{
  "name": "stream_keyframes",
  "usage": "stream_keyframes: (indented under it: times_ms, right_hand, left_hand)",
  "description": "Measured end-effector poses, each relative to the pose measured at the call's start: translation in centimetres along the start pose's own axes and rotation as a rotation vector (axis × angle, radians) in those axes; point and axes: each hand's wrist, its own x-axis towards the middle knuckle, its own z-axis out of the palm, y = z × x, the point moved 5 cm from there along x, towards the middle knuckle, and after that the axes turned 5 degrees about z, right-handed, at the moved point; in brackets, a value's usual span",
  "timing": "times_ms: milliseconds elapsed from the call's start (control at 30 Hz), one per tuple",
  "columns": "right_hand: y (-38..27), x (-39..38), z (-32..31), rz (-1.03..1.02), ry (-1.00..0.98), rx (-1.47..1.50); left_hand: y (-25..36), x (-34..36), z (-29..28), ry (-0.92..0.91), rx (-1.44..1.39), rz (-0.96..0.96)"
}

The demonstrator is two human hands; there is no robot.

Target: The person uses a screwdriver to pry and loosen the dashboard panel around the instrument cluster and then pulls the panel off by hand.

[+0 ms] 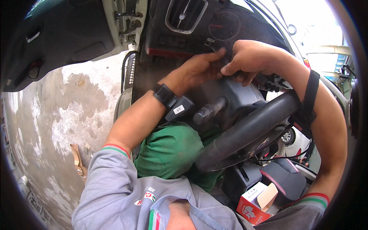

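Observation:
My left hand (197, 71) reaches in front of the dashboard, its thumb pointing up toward the gauge and its other fingers curled. Close against it, my right hand (249, 59) comes over from the other side of the steering wheel (245, 134), fingers bent in a pinch. Something small and dark lies between the two hands, too shaded to name. Just above their fingers is the instrument cluster (224, 26) with its round gauge. Below the hands sit the grey steering column cover (237, 92) and a stalk (209, 111). A black device with a white label (179, 109) is by my left wrist.
An opened car door (57, 42) stands at the left over worn concrete (80, 103). An air vent (186, 15) is at the top. A red and white box (257, 203) with a raised flap rests by the seat (285, 176) at the lower right. Torn cardboard (78, 161) lies outside.

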Motion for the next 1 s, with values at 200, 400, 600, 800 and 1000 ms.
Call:
stream_keyframes:
  times_ms: [200,400,600,800,1000]
  right_hand:
    - [0.3,1.1,0.4,-0.095,-0.128,-0.19]
    - [0.2,0.4,0.0,-0.003,0.009,0.017]
    - [0.4,0.2,0.0,0.138,-0.046,0.002]
    - [-0.5,-0.6,0.0,0.019,0.019,-0.178]
    - [-0.4,-0.5,0.0,0.102,-0.004,-0.016]
  left_hand:
    - [0.0,0.2,-1.1,0.098,0.134,-0.024]
    - [-0.1,-0.3,-0.7,0.028,0.053,-0.029]
    - [0.0,0.0,-1.2,0.211,0.102,0.006]
    - [0.3,-0.1,-0.3,0.089,0.022,0.014]
    - [0.2,-0.1,-1.8,0.198,0.087,0.036]
